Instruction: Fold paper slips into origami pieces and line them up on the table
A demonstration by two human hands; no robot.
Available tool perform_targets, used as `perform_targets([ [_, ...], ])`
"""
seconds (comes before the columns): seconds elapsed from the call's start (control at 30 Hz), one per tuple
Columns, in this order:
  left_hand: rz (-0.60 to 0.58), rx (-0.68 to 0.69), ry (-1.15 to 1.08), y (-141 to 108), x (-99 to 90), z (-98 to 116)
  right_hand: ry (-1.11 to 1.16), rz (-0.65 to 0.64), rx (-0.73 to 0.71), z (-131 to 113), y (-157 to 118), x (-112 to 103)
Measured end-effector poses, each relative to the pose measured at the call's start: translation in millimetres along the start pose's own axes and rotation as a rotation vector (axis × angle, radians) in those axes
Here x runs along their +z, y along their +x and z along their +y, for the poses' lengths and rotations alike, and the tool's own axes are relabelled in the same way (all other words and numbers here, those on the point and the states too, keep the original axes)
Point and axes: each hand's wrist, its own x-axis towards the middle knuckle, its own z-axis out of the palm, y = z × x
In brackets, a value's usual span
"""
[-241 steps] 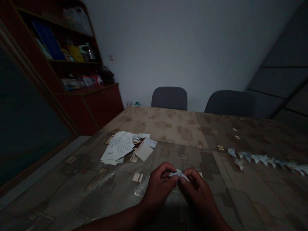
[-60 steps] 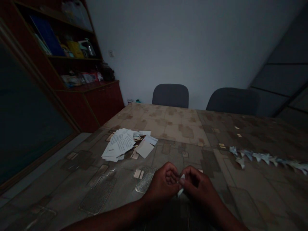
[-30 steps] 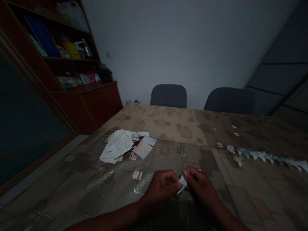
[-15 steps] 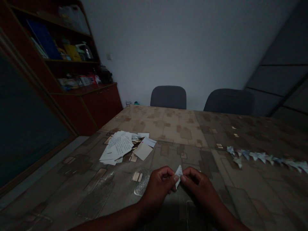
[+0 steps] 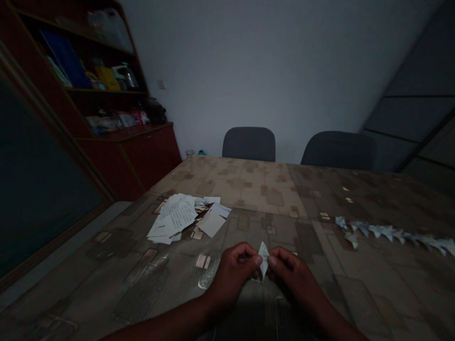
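Note:
Between my two hands, just above the near part of the table, is a small folded piece of paper (image 5: 263, 259), diamond-shaped and pointed at top and bottom. My left hand (image 5: 239, 267) pinches its left side between thumb and fingers. On the other side, the fingertips of my right hand (image 5: 289, 269) are closed on its right edge. A pile of printed paper sheets (image 5: 174, 218) lies to the left, with a plain cream piece (image 5: 212, 222) at its right end. Off to the right stretches a row of folded paper pieces (image 5: 387, 232) with pointed tips.
A patterned cloth covers the table (image 5: 245, 184). Two grey chairs (image 5: 249, 143) stand at its far side against a pale wall. On the left is a dark red cabinet (image 5: 149, 151) with shelves of household items.
The folded paper has turned from a slant to nearly upright and shifted slightly left. Both hands keep their pinch, with the fingers moved a little.

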Motion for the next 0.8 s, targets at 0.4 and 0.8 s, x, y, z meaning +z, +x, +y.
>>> perform_targets([
  [0.4,0.096,0.022,0.077,4.2,-2.3,-3.2,-0.046,0.014,-0.032,0.8,-1.1,1.1],
  [0.8,0.173,-0.014,-0.057,0.6,-0.9,-1.8,-0.103,-0.061,-0.029,9.3,-0.9,3.6],
])
